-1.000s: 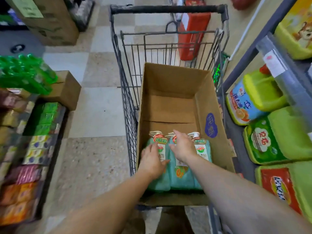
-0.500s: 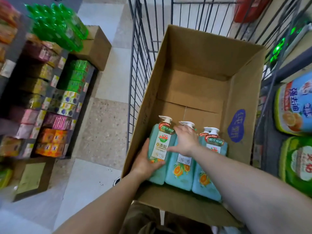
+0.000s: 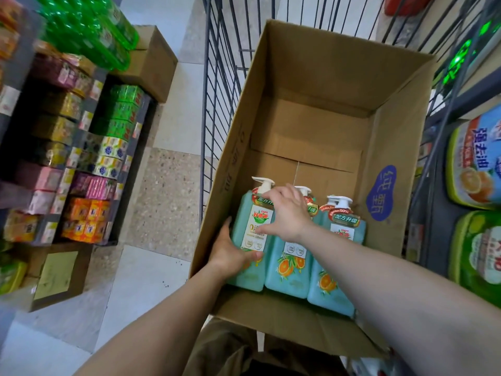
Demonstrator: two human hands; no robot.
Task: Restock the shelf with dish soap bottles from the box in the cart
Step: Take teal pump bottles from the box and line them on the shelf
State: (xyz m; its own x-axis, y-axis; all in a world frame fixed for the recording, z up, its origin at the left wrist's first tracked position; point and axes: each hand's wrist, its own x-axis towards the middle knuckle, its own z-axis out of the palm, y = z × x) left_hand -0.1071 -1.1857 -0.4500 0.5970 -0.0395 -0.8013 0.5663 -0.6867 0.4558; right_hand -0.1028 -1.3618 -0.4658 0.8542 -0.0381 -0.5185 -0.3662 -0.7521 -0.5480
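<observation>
Three teal dish soap bottles (image 3: 287, 267) lie side by side at the near end of the cardboard box (image 3: 390, 147) in the wire cart (image 3: 217, 109), long axes running near to far, white pumps pointing far. The left hand (image 3: 230, 249) grips the leftmost bottle (image 3: 250, 234) by its left side; the right hand (image 3: 288, 210) pinches its upper part.

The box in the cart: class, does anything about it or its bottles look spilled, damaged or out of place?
Nothing stands out. The box is intact and dry inside, and the bottles sit side by side at its near end with pumps on. The left hand grips the leftmost bottle; the right hand reaches over it.
</observation>
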